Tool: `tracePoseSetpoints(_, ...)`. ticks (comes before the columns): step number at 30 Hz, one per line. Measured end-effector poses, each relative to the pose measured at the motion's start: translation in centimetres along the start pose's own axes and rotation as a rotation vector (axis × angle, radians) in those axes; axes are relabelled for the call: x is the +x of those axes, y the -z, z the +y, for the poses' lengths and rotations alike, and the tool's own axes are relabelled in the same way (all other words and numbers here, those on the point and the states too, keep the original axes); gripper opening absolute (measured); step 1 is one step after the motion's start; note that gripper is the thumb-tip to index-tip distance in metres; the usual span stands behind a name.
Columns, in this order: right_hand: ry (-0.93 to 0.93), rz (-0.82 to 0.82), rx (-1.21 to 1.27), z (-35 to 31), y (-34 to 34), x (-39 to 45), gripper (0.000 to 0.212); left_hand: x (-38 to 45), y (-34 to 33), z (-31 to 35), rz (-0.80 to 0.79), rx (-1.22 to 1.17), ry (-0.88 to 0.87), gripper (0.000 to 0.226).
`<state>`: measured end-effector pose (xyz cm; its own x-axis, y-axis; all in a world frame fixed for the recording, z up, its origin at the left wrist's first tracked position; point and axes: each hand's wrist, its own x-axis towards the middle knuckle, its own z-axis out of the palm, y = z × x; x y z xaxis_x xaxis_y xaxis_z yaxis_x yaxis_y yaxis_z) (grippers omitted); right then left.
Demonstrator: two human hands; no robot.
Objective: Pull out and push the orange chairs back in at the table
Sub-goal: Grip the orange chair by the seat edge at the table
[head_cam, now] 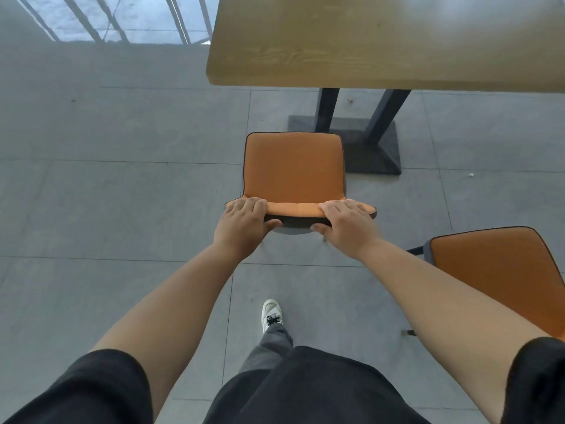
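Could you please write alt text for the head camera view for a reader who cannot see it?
Both hands, left hand and right hand, grip the backrest top of an orange chair standing clear of a wooden table. A second orange chair stands at the right on the grey tiled floor.

both arms reach straight toward twelve o'clock; left hand (244, 223) and right hand (347, 224) curl closed, thumbs tucked underneath, knuckles up.

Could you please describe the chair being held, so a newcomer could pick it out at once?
Start at the wooden table; before its near edge stands an orange chair. Unlike the second orange chair further right, its backrest is gripped by the left hand and right hand.
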<state>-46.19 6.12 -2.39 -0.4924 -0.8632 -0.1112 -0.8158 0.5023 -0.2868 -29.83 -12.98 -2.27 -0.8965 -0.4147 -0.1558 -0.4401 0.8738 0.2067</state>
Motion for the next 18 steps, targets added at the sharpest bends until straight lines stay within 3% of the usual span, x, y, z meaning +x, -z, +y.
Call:
tracePoseSetpoints(8,-0.037,-0.014,0.009,-0.3,1.0,7.3,0.049,6.6,2.0,-4.1,-0.018,-0.020,-0.026,0.058)
tracePoseSetpoints(18,-0.014,0.031,0.000,-1.0,0.8,9.6,0.048,8.3,2.8,-6.2,0.024,-0.029,-0.023,0.063)
